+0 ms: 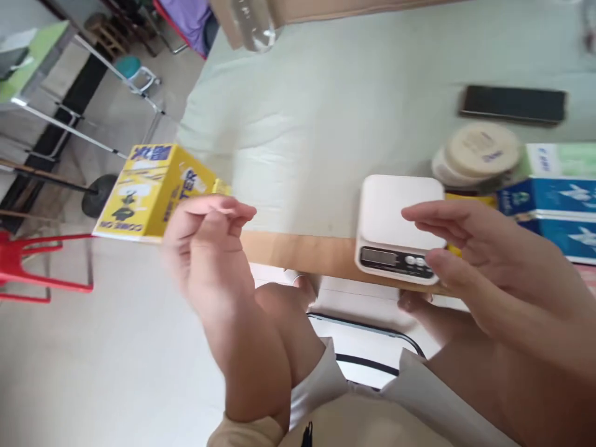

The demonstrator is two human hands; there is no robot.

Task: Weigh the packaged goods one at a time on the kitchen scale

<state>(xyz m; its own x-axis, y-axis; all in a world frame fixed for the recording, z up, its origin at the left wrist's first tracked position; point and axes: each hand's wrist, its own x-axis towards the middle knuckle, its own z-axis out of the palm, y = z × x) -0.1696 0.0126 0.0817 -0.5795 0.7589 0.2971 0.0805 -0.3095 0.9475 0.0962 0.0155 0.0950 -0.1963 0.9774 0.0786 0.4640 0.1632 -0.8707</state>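
A white kitchen scale (pixel 403 211) with a dark display and buttons sits at the table's front edge. My right hand (pixel 484 254) hovers over its right side, thumb apart from the fingers, holding nothing. Whether the thumb touches the scale's front panel, I cannot tell. My left hand (pixel 209 242) is raised near the front edge, its fingers curled in against the thumb, with nothing visible between them. Some motion blur covers its outer side. Behind it a yellow box (pixel 153 189) with printed lettering stands at the table's left corner, partly hidden by the hand.
Beyond the scale lie a round lidded tub (pixel 482 152) and a black phone (pixel 513 104). Blue and green packages (pixel 563 198) are on the right. A clear plastic container (pixel 255 25) stands at the back. On the floor to the left is a red stool (pixel 41 267).
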